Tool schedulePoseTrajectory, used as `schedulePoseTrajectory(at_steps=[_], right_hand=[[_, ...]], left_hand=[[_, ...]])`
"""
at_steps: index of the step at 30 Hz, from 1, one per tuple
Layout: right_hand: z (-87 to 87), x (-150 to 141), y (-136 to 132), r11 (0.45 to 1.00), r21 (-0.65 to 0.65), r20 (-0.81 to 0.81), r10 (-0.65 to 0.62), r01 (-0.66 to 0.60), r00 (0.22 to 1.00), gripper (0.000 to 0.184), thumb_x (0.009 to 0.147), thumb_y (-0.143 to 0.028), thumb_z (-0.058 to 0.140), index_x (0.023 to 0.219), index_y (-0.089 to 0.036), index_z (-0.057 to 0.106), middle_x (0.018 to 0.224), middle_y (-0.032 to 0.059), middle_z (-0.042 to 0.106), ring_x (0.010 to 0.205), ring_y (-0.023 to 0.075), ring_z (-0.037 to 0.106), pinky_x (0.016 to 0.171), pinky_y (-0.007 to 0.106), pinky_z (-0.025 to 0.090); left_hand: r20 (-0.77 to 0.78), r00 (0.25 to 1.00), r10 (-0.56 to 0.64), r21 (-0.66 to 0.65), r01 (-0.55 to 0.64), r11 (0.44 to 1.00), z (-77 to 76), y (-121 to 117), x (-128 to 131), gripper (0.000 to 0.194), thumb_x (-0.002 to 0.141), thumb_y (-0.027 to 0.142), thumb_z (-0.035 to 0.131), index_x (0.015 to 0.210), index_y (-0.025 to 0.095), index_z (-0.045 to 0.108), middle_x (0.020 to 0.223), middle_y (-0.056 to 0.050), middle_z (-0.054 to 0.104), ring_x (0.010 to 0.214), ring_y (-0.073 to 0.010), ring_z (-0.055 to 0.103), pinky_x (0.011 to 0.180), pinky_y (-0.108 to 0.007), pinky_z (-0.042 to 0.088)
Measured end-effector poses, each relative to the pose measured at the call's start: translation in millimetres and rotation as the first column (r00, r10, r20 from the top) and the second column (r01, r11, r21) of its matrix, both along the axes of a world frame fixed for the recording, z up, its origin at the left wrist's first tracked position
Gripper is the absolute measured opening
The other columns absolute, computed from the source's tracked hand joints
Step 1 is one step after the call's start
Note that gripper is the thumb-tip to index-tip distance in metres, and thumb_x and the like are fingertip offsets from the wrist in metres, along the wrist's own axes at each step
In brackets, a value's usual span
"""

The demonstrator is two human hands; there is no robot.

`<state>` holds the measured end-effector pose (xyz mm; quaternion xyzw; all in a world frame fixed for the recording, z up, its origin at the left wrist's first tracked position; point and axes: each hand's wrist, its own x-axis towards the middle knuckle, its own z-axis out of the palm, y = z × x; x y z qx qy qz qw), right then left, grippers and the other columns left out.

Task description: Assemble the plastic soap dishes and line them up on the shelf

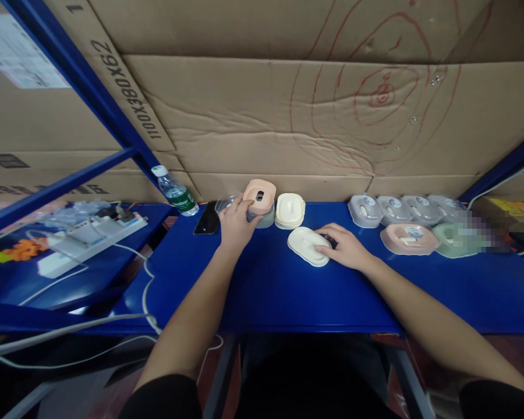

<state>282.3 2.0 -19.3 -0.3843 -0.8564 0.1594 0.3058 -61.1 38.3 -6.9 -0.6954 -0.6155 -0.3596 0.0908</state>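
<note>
My left hand (pixel 239 221) is closed on a peach plastic lid (pixel 259 196) with a dark oval hole in its middle. The lid is tilted above a greenish container (pixel 268 220), which it partly hides. In my right hand (pixel 344 247) is a cream oval lid (pixel 306 244), gripped at its right side with the thumb on top, low over the blue table. Between the hands and farther back stands a pale yellow container or stack of lids (pixel 290 210). A clear plastic piece (pixel 227 203) shows behind my left hand.
Clear-topped boxes (pixel 364 210) line the back right, with a peach box (pixel 408 238) and a green box (pixel 456 240) before them. At left are a phone (pixel 207 220), a water bottle (pixel 174 191), and a power strip (pixel 91 244) with cables. Cardboard (pixel 244 105) walls the back.
</note>
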Motion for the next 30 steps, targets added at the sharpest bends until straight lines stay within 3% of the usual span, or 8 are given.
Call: schedulePoseTrajectory(at_steps=[11, 19, 24, 30], right_hand=[[-4.7, 1.0, 2.0, 1.0, 0.006, -0.01, 0.02, -0.02, 1.0, 0.039, 0.095, -0.05, 0.067, 0.126, -0.027, 0.069, 0.124, 0.0113, 0.07, 0.115, 0.0298, 0.067, 0.1, 0.05, 0.056], [-4.7, 0.1, 1.1, 1.0, 0.005, 0.0, 0.024, -0.024, 1.0, 0.039, 0.095, -0.049, 0.067, 0.126, -0.027, 0.07, 0.124, 0.012, 0.07, 0.114, 0.0306, 0.068, 0.098, 0.051, 0.056], [-5.4, 0.9, 1.7, 0.999, 0.011, 0.002, 0.036, -0.036, 0.999, 0.039, 0.096, -0.049, 0.066, 0.127, -0.027, 0.069, 0.125, 0.012, 0.069, 0.116, 0.0307, 0.067, 0.1, 0.051, 0.056], [-4.0, 0.6, 1.9, 0.998, 0.046, 0.025, 0.053, -0.054, 0.998, 0.045, 0.092, -0.052, 0.07, 0.128, -0.026, 0.069, 0.125, 0.0129, 0.069, 0.118, 0.0323, 0.065, 0.103, 0.053, 0.053]], left_hand=[[0.075, 0.997, -0.004, 0.039, 0.001, 0.999, -3.1, 2.5, -3.2, 0.045, 0.085, 0.036, 0.079, 0.126, 0.023, 0.064, 0.148, -0.017, 0.058, 0.137, -0.0335, 0.057, 0.109, -0.05, 0.046], [0.007, 0.999, -0.045, 0.008, 0.045, 0.999, 2.6, -1.1, 1.9, 0.054, 0.086, 0.038, 0.077, 0.135, 0.024, 0.06, 0.144, -0.018, 0.06, 0.134, -0.0361, 0.057, 0.109, -0.052, 0.047], [-0.033, 0.999, -0.014, -0.006, 0.014, 1.0, 4.4, -2.4, 2.6, 0.054, 0.086, 0.038, 0.077, 0.136, 0.024, 0.06, 0.147, -0.019, 0.058, 0.134, -0.0386, 0.057, 0.107, -0.055, 0.048], [-0.063, 0.998, -0.023, -0.048, 0.02, 0.999, -1.7, 1.3, 4.3, 0.078, 0.084, 0.043, 0.08, 0.151, 0.021, 0.046, 0.16, -0.024, 0.044, 0.143, -0.0433, 0.049, 0.107, -0.059, 0.047]])
